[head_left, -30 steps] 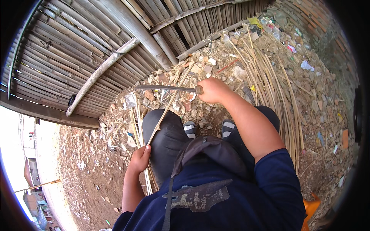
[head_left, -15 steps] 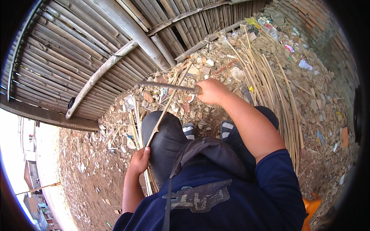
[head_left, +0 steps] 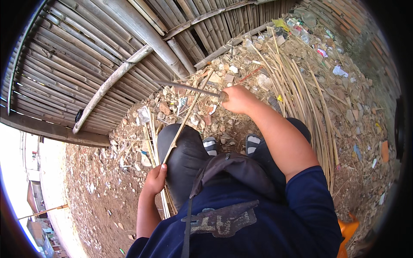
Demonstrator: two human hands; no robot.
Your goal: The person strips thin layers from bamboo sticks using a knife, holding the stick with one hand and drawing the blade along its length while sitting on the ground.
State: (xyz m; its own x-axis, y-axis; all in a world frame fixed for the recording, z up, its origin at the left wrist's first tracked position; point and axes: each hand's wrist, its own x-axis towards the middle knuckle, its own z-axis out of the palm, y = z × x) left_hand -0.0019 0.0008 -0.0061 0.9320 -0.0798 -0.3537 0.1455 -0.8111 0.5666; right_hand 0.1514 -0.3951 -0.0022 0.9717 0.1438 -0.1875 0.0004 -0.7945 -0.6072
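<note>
My left hand (head_left: 155, 178) is closed around the lower part of a long, thin bamboo strip (head_left: 183, 124), which slants up and away beside my left knee. Out in front, my right hand (head_left: 235, 99) grips the handle of a long-bladed knife (head_left: 189, 87). The dark blade points left and crosses the strip near its upper part; whether the two touch I cannot tell. Beside my left knee lie several pale split strips (head_left: 151, 133), partly hidden behind my left hand and leg.
A large pile of long bamboo strips (head_left: 301, 99) lies to my right. A slatted bamboo wall (head_left: 77, 64) rises ahead and left. Rubble and litter (head_left: 219, 79) cover the ground, and an orange plastic object (head_left: 347, 234) stands at the lower right.
The knife's blade has tilted, its tip now higher and farther away, while my right hand has shifted slightly to the right. My left hand and the bamboo strip stay nearly still.
</note>
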